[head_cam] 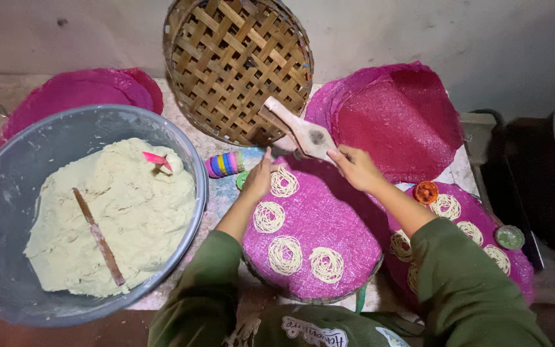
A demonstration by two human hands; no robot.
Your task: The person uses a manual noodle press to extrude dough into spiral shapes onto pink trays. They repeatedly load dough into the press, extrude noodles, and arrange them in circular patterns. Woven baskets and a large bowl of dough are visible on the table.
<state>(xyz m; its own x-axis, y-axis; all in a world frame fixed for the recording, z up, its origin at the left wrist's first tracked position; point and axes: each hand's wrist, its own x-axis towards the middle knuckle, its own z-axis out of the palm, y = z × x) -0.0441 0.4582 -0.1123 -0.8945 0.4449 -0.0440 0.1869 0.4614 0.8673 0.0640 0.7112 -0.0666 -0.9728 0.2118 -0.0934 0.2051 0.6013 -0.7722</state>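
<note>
Pressing noodle coils is under way: the right hand holds the wooden press over the pink mat, while the left hand, grip loose, touches the far coil. Next coil needs bare mat.

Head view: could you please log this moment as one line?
left hand: on pink round woven tray | right hand: holds wooden noodle press | noodle coils: on tray

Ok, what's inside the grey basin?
The basin holds a big mound of pale dough. A thin wooden stick lies on the dough, and a small pink scraper stands in it. The basin's bottom under the dough is hidden.
</note>
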